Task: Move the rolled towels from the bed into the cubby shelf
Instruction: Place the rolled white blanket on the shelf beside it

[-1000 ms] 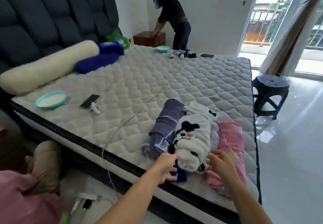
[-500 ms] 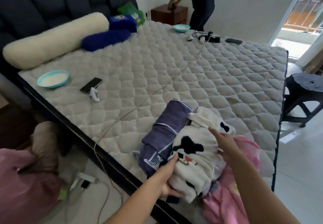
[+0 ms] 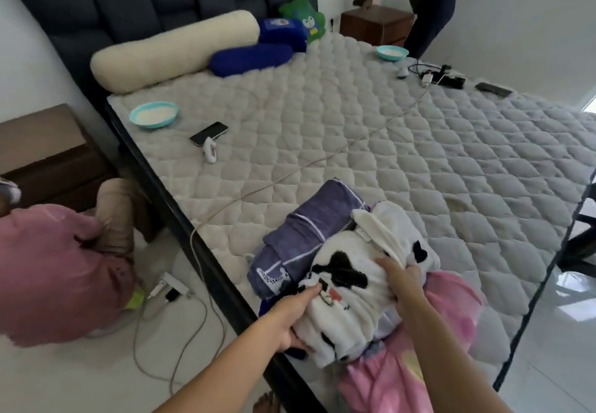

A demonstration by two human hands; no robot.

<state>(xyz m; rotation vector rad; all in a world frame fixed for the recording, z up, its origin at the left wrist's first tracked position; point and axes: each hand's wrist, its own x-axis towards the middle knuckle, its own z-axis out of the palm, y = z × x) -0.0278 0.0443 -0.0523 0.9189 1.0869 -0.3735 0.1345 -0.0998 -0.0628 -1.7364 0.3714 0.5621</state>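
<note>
Both hands have a grip on the white rolled towel (image 3: 351, 286) with black patches and a small cartoon face; no writing on it can be read. The left hand (image 3: 290, 319) is closed on its near end at about 7 o'clock of the roll, thumb on top and fingers tucked under. The right hand (image 3: 403, 280) presses down on the top at about 2 o'clock, fingers curled into the cloth.

This towel lies near the foot-side edge of the bed (image 3: 371, 141), touching a purple rolled towel (image 3: 306, 235) at its 10 o'clock, which carries a white patterned band too small to read. A pink towel (image 3: 445, 309) lies under and beside it at 4 o'clock.

A thin cable (image 3: 322, 161) runs across the quilted mattress from 12 o'clock of the towels down over the bed edge. Farther off at 10 o'clock lie a phone (image 3: 209, 133), a small white gadget (image 3: 210, 151) and a teal bowl (image 3: 154, 115). By the headboard rest a cream bolster (image 3: 174, 51), a blue bolster (image 3: 251, 59) and a green plush (image 3: 304, 19). A second teal bowl (image 3: 392, 53) sits at 12 o'clock. A person in pink (image 3: 54, 270) crouches on the floor at 9 o'clock; another person (image 3: 425, 2) bends over a nightstand (image 3: 375, 23).
</note>
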